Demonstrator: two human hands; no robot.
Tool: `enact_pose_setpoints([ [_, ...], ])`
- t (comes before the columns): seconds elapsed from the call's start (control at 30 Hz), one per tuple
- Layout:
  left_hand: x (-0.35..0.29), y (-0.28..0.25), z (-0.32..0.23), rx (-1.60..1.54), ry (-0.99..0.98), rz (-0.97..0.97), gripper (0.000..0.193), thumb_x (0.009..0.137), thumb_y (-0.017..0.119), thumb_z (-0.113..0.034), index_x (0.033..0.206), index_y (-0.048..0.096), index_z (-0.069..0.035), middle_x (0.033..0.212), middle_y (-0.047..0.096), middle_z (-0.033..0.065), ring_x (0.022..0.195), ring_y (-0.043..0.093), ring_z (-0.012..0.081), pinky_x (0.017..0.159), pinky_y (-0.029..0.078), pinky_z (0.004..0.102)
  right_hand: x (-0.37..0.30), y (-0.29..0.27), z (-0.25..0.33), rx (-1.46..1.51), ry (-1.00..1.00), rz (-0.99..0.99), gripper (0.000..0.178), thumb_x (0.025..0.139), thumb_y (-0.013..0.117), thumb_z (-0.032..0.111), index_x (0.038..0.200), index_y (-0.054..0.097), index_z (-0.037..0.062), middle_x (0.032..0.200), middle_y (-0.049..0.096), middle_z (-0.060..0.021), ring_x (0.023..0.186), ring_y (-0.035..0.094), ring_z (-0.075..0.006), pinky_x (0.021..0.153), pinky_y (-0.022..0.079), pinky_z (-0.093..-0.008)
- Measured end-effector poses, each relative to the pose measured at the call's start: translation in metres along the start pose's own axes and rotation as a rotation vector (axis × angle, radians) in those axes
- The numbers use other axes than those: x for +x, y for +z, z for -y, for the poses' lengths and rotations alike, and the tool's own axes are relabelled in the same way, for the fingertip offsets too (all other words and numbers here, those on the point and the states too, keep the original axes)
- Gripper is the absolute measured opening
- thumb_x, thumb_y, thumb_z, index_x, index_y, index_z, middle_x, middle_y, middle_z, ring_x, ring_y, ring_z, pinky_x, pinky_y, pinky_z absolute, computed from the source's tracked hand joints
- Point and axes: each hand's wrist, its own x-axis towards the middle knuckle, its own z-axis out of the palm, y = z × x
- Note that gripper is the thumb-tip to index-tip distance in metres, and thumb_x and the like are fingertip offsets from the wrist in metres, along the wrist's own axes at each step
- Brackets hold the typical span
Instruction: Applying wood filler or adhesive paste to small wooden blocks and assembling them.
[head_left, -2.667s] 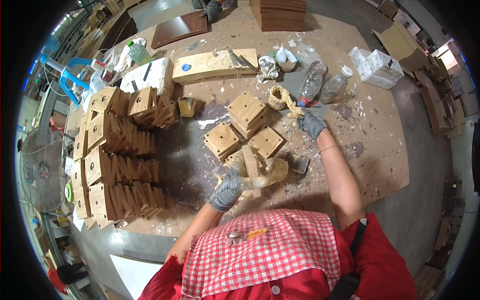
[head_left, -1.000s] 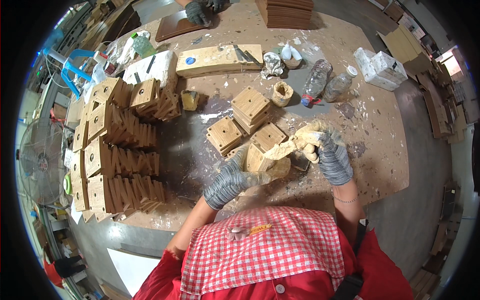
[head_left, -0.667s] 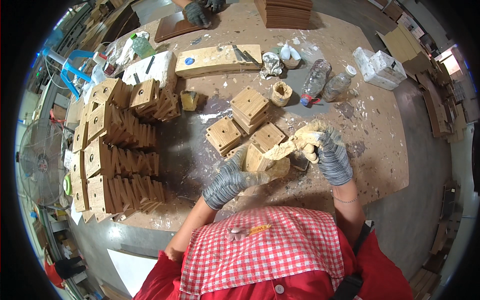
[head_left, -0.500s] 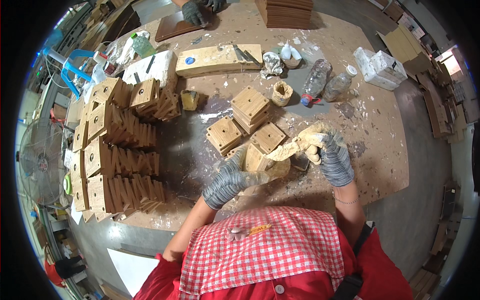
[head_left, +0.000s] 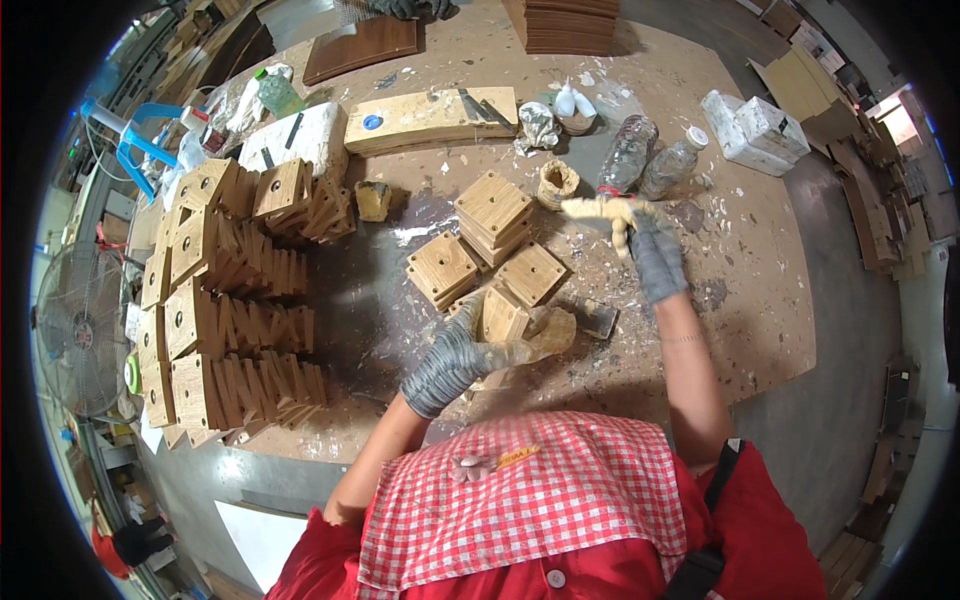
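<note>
My left hand (head_left: pixel 450 355), in a grey knit glove with putty-stained fingers, is closed around a small square wooden block (head_left: pixel 503 315) near the table's front edge. In a matching glove, my right hand (head_left: pixel 648 245) is raised farther out, beside an open putty-crusted pot (head_left: pixel 557 183). From its fingers a flat, putty-coated tool (head_left: pixel 592 209) points left toward the pot; the coating hides its exact kind. Between the hands and the pot stand stacks of square wooden blocks (head_left: pixel 492 205) with holes in their faces. A dark flat piece (head_left: pixel 598 318) lies right of my left hand.
Rows of wooden blocks (head_left: pixel 195 320) fill the table's left side. Behind them are a wrapped white bundle (head_left: pixel 310 145) and a long wooden board (head_left: pixel 430 118). Plastic bottles (head_left: pixel 630 153) lie back right, near white packages (head_left: pixel 755 135). Another person's gloved hands (head_left: pixel 405 8) are at the far edge.
My right hand has moved away from the block and up toward the pot, carrying the putty-coated tool. My left hand stays on the block. The other person's hands have drawn back.
</note>
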Motion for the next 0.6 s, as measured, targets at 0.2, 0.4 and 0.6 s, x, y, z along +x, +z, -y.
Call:
enact_pose_setpoints([
  [0.2, 0.002, 0.004, -0.001, 0.192, 0.033, -0.095, 0.101, 0.053, 0.089, -0.026, 0.134, 0.033, -0.002, 0.122, 0.05, 0.013, 0.111, 0.05, 0.0223, 0.097, 0.042, 0.0329, 0.08, -0.017, -0.039, -0.013, -0.029, -0.176, 0.017, 0.091, 0.054, 0.02, 0.09, 0.061, 0.0046, 0.067, 0.06, -0.0026, 0.049, 0.052, -0.0077, 0.041, 0.042, -0.0201],
  [0.4, -0.004, 0.002, 0.001, 0.306, 0.15, -0.196, 0.104, 0.047, 0.091, -0.026, 0.131, 0.034, -0.003, 0.123, 0.048, 0.011, 0.115, 0.046, 0.0233, 0.101, 0.038, 0.0346, 0.123, -0.004, -0.06, -0.841, -0.148, -0.181, 0.027, 0.083, 0.061, 0.017, 0.103, 0.061, -0.0018, 0.08, 0.065, -0.0109, 0.072, 0.062, -0.0185, 0.067, 0.05, -0.0302],
  [0.6, -0.002, -0.005, 0.015, 0.337, 0.252, -0.303, 0.102, 0.048, 0.09, -0.029, 0.128, 0.033, -0.003, 0.117, 0.05, 0.0123, 0.109, 0.049, 0.0246, 0.097, 0.042, 0.035, 0.086, 0.024, -0.037, -0.798, -0.192, -0.071, 0.039, 0.078, 0.067, 0.015, 0.11, 0.057, -0.0045, 0.085, 0.065, -0.0132, 0.076, 0.059, -0.0176, 0.073, 0.049, -0.0288],
])
